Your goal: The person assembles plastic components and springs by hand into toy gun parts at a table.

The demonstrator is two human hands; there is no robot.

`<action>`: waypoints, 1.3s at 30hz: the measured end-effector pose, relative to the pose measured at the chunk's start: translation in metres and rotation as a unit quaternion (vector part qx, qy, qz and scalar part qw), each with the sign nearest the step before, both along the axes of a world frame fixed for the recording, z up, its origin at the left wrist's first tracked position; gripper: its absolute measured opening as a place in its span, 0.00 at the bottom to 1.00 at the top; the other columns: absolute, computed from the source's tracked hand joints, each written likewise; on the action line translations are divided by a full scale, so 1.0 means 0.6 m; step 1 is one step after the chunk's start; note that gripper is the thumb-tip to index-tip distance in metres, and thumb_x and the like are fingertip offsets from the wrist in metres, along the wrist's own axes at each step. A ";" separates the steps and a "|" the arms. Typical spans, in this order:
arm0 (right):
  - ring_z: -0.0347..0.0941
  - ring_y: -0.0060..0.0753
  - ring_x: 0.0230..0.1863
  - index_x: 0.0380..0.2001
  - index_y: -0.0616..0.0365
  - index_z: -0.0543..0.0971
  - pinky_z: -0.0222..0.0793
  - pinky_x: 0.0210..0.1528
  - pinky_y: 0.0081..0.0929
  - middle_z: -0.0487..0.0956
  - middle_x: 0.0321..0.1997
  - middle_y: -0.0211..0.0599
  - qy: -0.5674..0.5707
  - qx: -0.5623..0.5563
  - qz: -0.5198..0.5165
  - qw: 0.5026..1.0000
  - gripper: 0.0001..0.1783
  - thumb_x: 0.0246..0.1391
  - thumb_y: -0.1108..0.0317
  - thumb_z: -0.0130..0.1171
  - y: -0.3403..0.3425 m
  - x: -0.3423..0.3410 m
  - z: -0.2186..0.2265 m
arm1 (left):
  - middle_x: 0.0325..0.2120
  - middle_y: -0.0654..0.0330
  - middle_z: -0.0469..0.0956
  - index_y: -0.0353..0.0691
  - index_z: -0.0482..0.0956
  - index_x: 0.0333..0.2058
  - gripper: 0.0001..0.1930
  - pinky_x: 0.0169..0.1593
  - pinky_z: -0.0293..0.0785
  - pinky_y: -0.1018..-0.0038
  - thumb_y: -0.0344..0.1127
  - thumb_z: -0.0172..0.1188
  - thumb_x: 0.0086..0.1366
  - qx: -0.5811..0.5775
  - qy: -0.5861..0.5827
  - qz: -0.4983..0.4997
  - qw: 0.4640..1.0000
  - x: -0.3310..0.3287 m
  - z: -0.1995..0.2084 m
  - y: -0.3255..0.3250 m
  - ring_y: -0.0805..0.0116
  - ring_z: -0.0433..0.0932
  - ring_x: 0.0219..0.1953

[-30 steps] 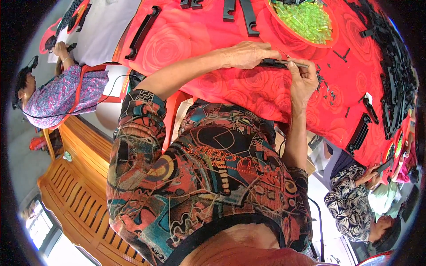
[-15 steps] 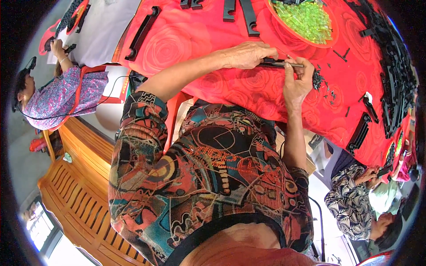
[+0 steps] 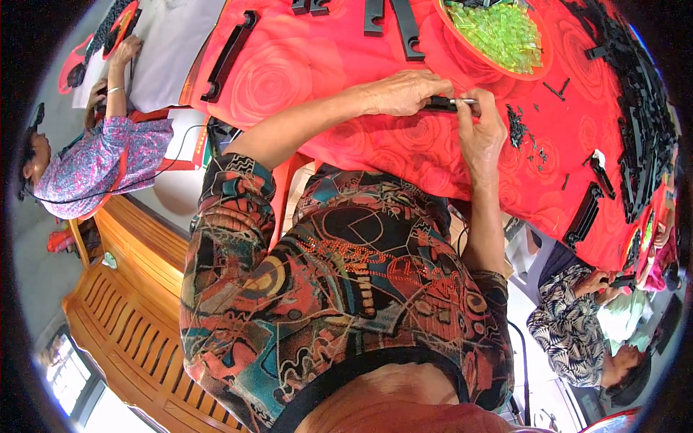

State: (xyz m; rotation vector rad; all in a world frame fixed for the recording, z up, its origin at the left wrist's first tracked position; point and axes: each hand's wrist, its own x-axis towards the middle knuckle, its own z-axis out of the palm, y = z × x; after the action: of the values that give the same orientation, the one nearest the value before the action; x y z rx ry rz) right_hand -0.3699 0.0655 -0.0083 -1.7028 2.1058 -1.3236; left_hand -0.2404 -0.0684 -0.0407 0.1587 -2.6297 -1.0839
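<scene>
Over the red tablecloth (image 3: 278, 54), my left hand (image 3: 411, 92) is closed on a slim black plastic part (image 3: 439, 103). Close beside it, my right hand (image 3: 482, 136) pinches a thin silver-grey rod (image 3: 468, 101) between thumb and fingers, near the right end of the black part. Whether the rod touches the part cannot be made out. Small black bits (image 3: 517, 126) lie in a loose heap just right of my right hand. Beyond both hands stands an orange-rimmed bowl (image 3: 546, 58) filled with clear yellow-green pieces.
Long black plastic bars (image 3: 231, 58) lie at the far left, with more (image 3: 404, 30) at the back. A large pile of black parts (image 3: 639, 137) covers the right side; another bar (image 3: 585, 215) rests nearer. Co-workers sit at left (image 3: 108, 166) and right (image 3: 570, 325). A wooden bench (image 3: 137, 325) stands behind left.
My right hand has shifted slightly left and down, and less of the grey rod shows. My left hand stays nearly still. The left co-worker's hand has moved toward the orange-rimmed container.
</scene>
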 end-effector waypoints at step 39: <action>0.74 0.56 0.27 0.28 0.58 0.71 0.68 0.28 0.51 0.76 0.22 0.50 0.257 0.269 0.159 0.914 0.08 0.48 0.66 0.56 -0.029 -0.057 0.067 | 0.29 0.49 0.73 0.35 0.71 0.34 0.12 0.42 0.68 0.57 0.20 0.51 0.48 -0.014 0.046 0.051 0.998 -0.032 -0.016 0.025 0.47 0.72 0.38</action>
State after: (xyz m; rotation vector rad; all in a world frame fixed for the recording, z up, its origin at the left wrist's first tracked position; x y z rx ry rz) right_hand -0.4038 0.0479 0.0319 -2.1329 2.0165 -0.1713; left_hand -0.2596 -0.0532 -0.0500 0.2299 -2.5249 -0.9951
